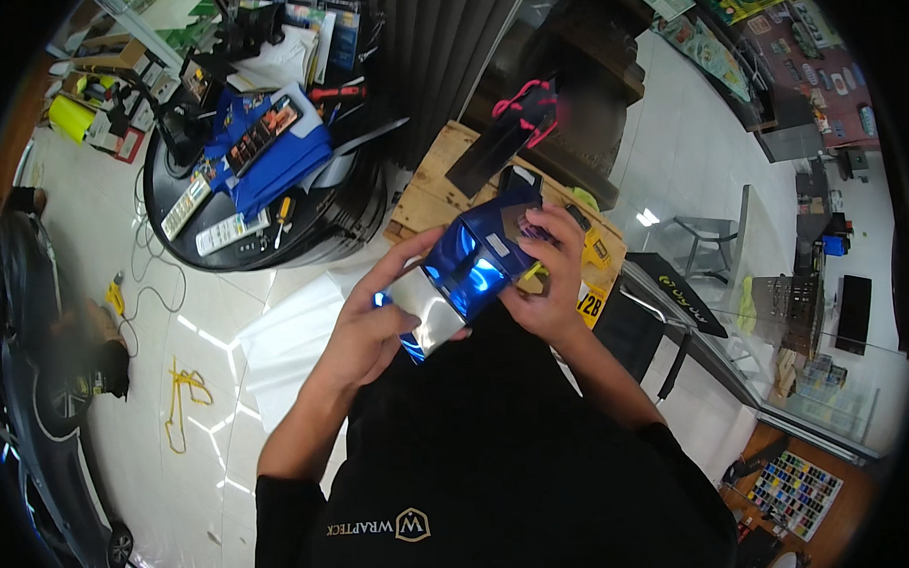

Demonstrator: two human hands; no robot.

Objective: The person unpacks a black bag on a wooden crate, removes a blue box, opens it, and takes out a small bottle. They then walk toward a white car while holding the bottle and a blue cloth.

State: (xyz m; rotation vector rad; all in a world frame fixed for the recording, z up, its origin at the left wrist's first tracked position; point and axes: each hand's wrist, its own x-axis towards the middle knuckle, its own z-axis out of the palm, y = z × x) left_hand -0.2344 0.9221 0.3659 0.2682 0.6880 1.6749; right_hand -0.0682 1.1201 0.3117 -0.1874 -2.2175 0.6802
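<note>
Glossy blue angular part with a silver face at one end point(469, 268), one, held tilted in mid-air off the near edge of the bare wooden desk point(431, 195). Hands, two: the left hand point(366, 322) has its fingers closed about the silver end, thumb across the face; the right hand point(549, 276) grips the opposite end with bent fingers. Risks, as judged: a slip to the floor, the surface appearing slick and nothing visible supporting it but the hands; smudges or scratches, from fingertips pressing on the mirror finish. On the round black desk point(312, 229): long white remote controls, two, by the near-left edge point(186, 207) point(231, 234); yellow-handled screwdriver point(284, 215), one, near the front edge; black phone with lit screen point(263, 135), one, upon crumpled blue cloth point(295, 169). Wooden desk, right edge: yellow-and-black tool point(595, 249), one, kind unclear.
</note>
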